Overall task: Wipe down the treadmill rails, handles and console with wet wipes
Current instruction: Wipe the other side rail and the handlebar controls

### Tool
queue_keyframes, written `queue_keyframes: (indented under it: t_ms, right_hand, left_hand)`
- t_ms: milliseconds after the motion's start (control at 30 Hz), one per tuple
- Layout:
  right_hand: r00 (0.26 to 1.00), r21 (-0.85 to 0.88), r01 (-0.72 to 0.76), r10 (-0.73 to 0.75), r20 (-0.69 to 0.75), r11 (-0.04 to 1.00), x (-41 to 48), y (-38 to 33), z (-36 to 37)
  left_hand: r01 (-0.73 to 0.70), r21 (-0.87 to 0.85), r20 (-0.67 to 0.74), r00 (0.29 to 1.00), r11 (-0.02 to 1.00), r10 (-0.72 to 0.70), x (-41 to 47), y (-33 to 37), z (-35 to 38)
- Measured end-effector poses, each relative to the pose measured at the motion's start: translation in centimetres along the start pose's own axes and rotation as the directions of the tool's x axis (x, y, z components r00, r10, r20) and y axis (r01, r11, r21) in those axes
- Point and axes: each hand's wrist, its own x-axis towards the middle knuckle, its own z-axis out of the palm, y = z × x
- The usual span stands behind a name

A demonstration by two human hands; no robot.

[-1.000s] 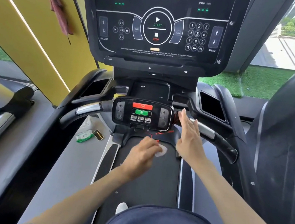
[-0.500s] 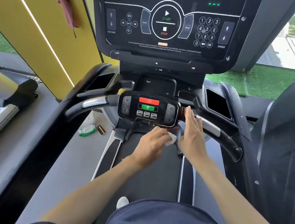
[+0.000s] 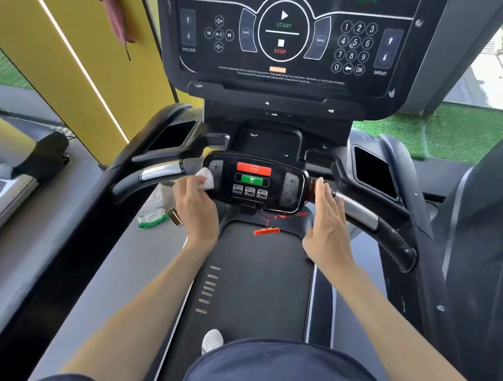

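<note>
White wet wipe [image 3: 206,179] now up at left end of small control panel [image 3: 252,184], pressed on its left button cluster; half a second back, bunched under panel's near edge, right of centre. Carried there by left hand [image 3: 194,212], fingers curled round wipe, wipe poking out on far side of fingertips. Suggests underside pass probably done, panel face next, then left handle [image 3: 158,175]: chrome section just left of wipe, apparently not touched yet. Right hand [image 3: 326,224] flat, fingers straight, holding nothing, edge-on against right end of panel where right handle [image 3: 366,217] joins; same spot as before, likely bracing. Big console [image 3: 282,34] further off and above, well apart from both hands, judged still to do. Red safety clip [image 3: 266,232] dangling under panel, near wipe's likely path: snag risk. Wipes pack [image 3: 151,219] on grey floor, left of belt [image 3: 252,284].
</note>
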Motion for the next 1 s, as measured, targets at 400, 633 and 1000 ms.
queue_keyframes:
  t_ms: [400, 633, 1000]
  right_hand:
    - [1.000, 0.037, -0.001, 0.002, -0.029, 0.999, -0.1, -0.1, 0.0]
    - [1.000, 0.047, -0.017, 0.017, -0.006, 0.999, 0.0, -0.1, -0.3]
    - [0.999, 0.028, 0.010, -0.011, 0.048, 1.000, 0.0, -0.1, -1.2]
  left_hand:
    - [-0.484, -0.092, 0.262, 0.832, 0.871, 0.490, -6.0, 3.8, 1.3]
    - [-0.678, -0.179, 0.203, 0.684, 0.713, 0.701, -3.5, 3.1, -1.4]
    - [-0.605, -0.174, 0.322, 0.710, 0.777, 0.626, -7.8, 5.8, 2.8]
